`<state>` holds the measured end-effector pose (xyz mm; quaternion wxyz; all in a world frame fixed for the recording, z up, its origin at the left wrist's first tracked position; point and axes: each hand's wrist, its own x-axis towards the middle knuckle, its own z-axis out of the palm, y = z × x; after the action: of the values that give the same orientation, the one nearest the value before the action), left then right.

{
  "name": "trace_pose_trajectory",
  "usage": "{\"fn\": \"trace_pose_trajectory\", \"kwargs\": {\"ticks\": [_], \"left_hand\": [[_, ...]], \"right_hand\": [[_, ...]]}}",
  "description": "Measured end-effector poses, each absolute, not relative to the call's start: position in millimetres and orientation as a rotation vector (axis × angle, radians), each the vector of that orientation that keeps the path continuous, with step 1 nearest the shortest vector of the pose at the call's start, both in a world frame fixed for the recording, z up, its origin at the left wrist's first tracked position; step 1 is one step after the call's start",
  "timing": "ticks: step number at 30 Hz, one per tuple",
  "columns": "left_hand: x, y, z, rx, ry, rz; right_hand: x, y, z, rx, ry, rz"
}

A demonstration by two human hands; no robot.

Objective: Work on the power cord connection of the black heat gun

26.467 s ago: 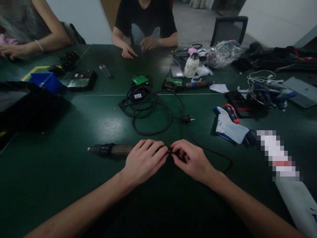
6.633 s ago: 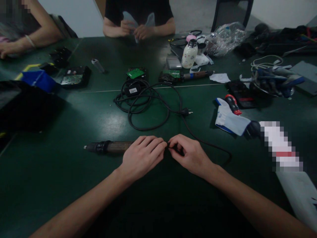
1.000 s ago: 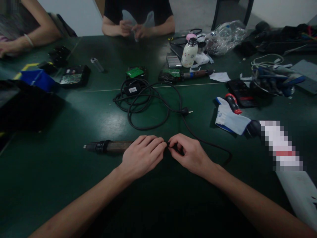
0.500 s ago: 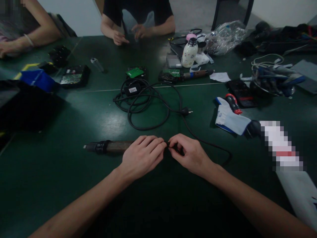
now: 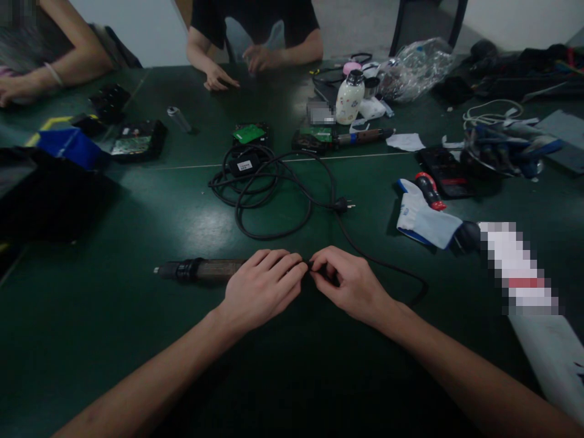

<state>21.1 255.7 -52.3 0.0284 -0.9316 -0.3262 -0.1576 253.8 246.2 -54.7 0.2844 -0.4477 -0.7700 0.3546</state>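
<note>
A dark cylindrical electric screwdriver (image 5: 219,269) lies on the green table (image 5: 114,340), its metal tip pointing left. My left hand (image 5: 267,284) is wrapped over its right-hand part, fingers together. Close beside it on the right, my right hand (image 5: 349,280) is closed in a pinch at the tool's rear end. Something small and dark shows at those fingertips, too hidden to make out. Beyond my hands lies a coiled black cable (image 5: 274,234) with a labelled black box (image 5: 244,164) and a plug (image 5: 342,205).
Circuit-board units (image 5: 249,134), a second screwdriver (image 5: 365,137) and a bottle (image 5: 350,97) stand farther back. On the right are a glove (image 5: 424,219), a red-black handle (image 5: 429,190) and a bowl of gloves (image 5: 502,152). Two people sit across the table; a black bag (image 5: 41,201) is left.
My hands and the screwdriver have stayed in place. Across the table, the hand of the person in the black shirt has shifted slightly, its fingers more spread.
</note>
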Motion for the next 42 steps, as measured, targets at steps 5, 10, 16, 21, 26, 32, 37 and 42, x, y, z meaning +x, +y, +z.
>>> {"fn": "trace_pose_trajectory", "kwargs": {"ticks": [5,10,16,21,26,32,37,42], "left_hand": [[21.4,255.7,-52.5,-2.854,-1.023,-0.513],[21.1,255.2,-52.2,-2.866,-1.001,-0.489],[21.3,255.6,-52.1,-2.857,-1.017,-0.501],[20.5,255.5,-51.9,-2.87,-0.987,-0.485],[20.7,255.3,-53.0,-2.853,-1.011,-0.496],[20.6,255.5,-53.0,-2.864,-0.996,-0.477],[21.5,255.3,-53.1,-2.85,-1.017,-0.482],[20.8,254.9,-52.5,-2.867,-0.992,-0.46]], "right_hand": [[253.3,246.1,-55.6,-1.202,-2.049,0.945],[253.2,245.7,-55.3,-1.207,-2.046,0.958],[253.2,246.1,-54.0,-1.206,-2.055,0.947],[253.5,246.5,-53.1,-1.199,-2.064,0.953],[253.7,246.4,-52.3,-1.2,-2.056,0.96],[253.8,246.7,-53.6,-1.196,-2.069,0.954],[253.2,246.6,-54.7,-1.196,-2.048,0.96],[253.0,246.2,-53.7,-1.199,-2.052,0.953]]}}
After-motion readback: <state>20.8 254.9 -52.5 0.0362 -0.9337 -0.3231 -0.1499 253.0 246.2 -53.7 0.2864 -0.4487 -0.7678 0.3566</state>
